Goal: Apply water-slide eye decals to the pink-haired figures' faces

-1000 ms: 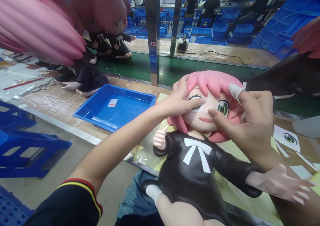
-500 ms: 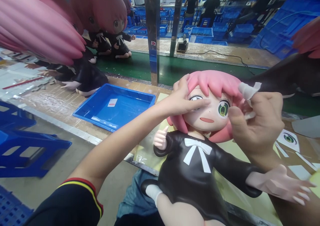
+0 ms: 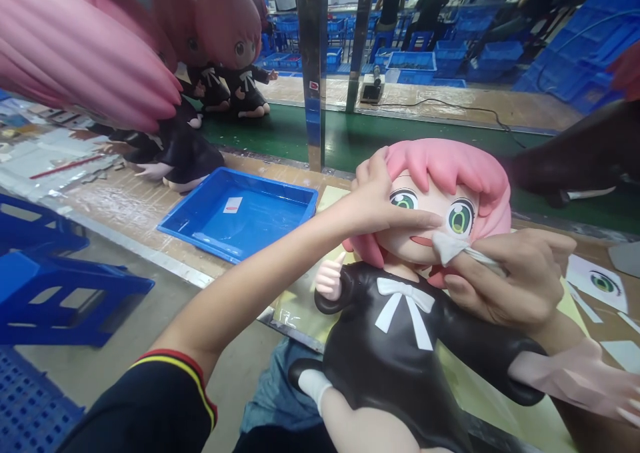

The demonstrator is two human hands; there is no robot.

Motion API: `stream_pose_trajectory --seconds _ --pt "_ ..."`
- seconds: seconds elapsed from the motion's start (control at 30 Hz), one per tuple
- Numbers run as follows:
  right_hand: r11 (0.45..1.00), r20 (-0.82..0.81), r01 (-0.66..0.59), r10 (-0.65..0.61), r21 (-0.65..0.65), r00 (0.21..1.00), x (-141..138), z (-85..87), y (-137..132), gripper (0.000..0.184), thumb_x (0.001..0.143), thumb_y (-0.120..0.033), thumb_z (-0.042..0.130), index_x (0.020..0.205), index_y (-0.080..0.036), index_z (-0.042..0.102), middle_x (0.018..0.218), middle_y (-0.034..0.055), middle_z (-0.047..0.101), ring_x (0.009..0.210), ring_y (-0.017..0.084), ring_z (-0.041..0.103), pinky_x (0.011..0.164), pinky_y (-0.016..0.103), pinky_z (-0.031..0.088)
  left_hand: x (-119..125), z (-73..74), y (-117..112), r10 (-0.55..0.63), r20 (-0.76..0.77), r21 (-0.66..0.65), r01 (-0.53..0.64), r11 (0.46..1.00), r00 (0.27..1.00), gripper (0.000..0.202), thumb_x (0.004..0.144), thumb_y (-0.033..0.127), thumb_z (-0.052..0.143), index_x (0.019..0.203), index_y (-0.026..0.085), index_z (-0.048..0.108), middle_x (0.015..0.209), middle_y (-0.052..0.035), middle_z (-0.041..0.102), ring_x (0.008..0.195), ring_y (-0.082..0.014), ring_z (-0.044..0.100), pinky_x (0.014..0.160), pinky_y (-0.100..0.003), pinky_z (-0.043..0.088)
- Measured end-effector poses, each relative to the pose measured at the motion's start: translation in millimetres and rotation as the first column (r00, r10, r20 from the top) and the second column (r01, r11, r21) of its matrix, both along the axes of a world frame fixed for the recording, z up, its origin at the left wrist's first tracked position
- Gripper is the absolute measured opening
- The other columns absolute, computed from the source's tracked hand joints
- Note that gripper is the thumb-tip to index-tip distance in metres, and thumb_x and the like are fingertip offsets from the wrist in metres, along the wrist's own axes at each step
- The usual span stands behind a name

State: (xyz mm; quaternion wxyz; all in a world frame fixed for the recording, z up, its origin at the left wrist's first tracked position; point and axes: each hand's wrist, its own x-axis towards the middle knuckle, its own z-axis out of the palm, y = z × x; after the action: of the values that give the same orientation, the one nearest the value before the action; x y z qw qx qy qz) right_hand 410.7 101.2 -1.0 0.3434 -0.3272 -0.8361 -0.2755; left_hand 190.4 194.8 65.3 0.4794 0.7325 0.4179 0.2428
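A large pink-haired figure in a black dress with a white bow lies on its back in front of me. My left hand grips the side of its head, the thumb stretched across the face below the eyes. My right hand pinches a crumpled white cloth, whose tip touches the cheek beside the mouth. Both green eyes show, and the mouth is partly covered. Beside my right hand lies a white sheet with a printed green eye.
To the left is a blue tray with a small sticker in it. Similar figures stand at the back left along a green conveyor belt. A metal post rises behind the tray. Blue stools stand below left.
My right hand has brought the cloth from beside the hair down to the cheek near the mouth. The left thumb has slid off the eye, still pressing on the face.
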Motion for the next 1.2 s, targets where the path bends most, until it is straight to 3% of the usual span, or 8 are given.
stream_pose_trajectory --seconds 0.07,0.2,0.43,0.67,0.87,0.97,1.13,1.2 --pt "0.995 0.035 -0.027 0.023 0.093 0.999 -3.9 2.9 2.9 0.018 0.102 -0.037 0.060 0.098 -0.020 0.066 0.084 0.0044 0.062 0.073 0.020 0.058 0.065 0.039 0.035 0.5 0.1 0.0 0.006 -0.022 0.008 -0.006 1.000 1.000 0.135 0.063 0.048 0.091 0.163 0.016 0.007 0.164 -0.0194 0.020 0.158 -0.0366 0.019 0.126 -0.046 0.031" --pt "0.994 0.060 -0.029 0.023 0.104 0.998 -12.9 5.6 5.8 0.015 0.099 -0.032 0.064 0.102 -0.018 0.065 0.094 0.0068 0.062 0.078 0.022 0.057 0.070 0.043 0.040 1.8 -0.4 -0.2 0.036 -0.050 -0.004 -0.036 0.999 0.998 0.128 0.065 0.043 0.091 0.162 0.019 0.011 0.164 -0.0153 0.022 0.158 -0.0374 0.020 0.125 -0.043 0.031" --pt "0.994 0.062 -0.091 0.087 0.064 0.994 -20.6 8.6 8.7 0.009 0.095 -0.026 0.070 0.099 -0.019 0.064 0.088 0.0046 0.063 0.074 0.021 0.053 0.065 0.042 0.040 2.4 -9.1 -0.3 0.055 -0.009 0.043 -0.055 0.998 0.998 0.132 0.063 0.045 0.092 0.163 0.019 0.010 0.168 -0.0161 0.020 0.156 -0.0408 0.023 0.123 -0.043 0.036" --pt "0.961 0.012 -0.277 0.277 0.022 0.961 -13.0 10.5 8.1 0.018 0.099 -0.024 0.064 0.082 -0.019 0.060 0.077 0.0006 0.060 0.070 0.015 0.056 0.060 0.036 0.035 1.9 -7.1 0.0 0.048 -0.009 0.016 -0.047 0.999 0.999 0.134 0.065 0.047 0.092 0.164 0.020 0.006 0.169 -0.0172 0.016 0.157 -0.0366 0.022 0.125 -0.049 0.035" --pt "0.988 -0.032 -0.106 0.110 0.108 0.993 -6.6 0.3 6.6 0.012 0.098 -0.027 0.063 0.091 -0.020 0.067 0.086 0.0036 0.062 0.072 0.017 0.054 0.068 0.039 0.036 -0.7 -6.2 1.6 0.010 0.047 0.003 -0.010 1.000 0.999 0.133 0.062 0.048 0.092 0.162 0.018 0.009 0.168 -0.0181 0.014 0.158 -0.0377 0.018 0.126 -0.051 0.032" --pt "0.989 -0.037 -0.060 0.066 0.135 0.997 -5.1 -9.0 5.7 0.012 0.094 -0.022 0.062 0.082 -0.019 0.067 0.089 0.0032 0.061 0.071 0.016 0.053 0.071 0.038 0.036 2.1 -3.7 0.4 0.040 0.039 -0.017 -0.039 0.999 0.998 0.131 0.062 0.042 0.093 0.162 0.020 0.011 0.168 -0.0174 0.016 0.157 -0.0365 0.022 0.125 -0.048 0.035" --pt "0.983 -0.266 0.015 0.035 0.183 0.963 -4.5 -16.9 4.6 0.022 0.088 -0.013 0.063 0.068 -0.021 0.057 0.074 -0.0014 0.054 0.064 0.013 0.047 0.070 0.038 0.036 8.0 0.2 3.0 0.070 0.029 -0.024 -0.069 0.997 0.997 0.134 0.061 0.039 0.095 0.163 0.019 0.010 0.170 -0.0182 0.013 0.158 -0.0373 0.021 0.127 -0.047 0.030" --pt "0.981 -0.328 0.028 0.037 0.192 0.944 -4.2 -16.8 1.2 0.023 0.087 -0.009 0.061 0.069 -0.021 0.055 0.069 -0.0032 0.051 0.062 0.013 0.043 0.068 0.036 0.037 3.5 -0.3 2.7 0.126 0.075 -0.018 -0.125 0.992 0.989 0.123 0.067 0.045 0.092 0.162 0.018 0.017 0.171 -0.0180 0.014 0.159 -0.0379 0.019 0.129 -0.046 0.026"
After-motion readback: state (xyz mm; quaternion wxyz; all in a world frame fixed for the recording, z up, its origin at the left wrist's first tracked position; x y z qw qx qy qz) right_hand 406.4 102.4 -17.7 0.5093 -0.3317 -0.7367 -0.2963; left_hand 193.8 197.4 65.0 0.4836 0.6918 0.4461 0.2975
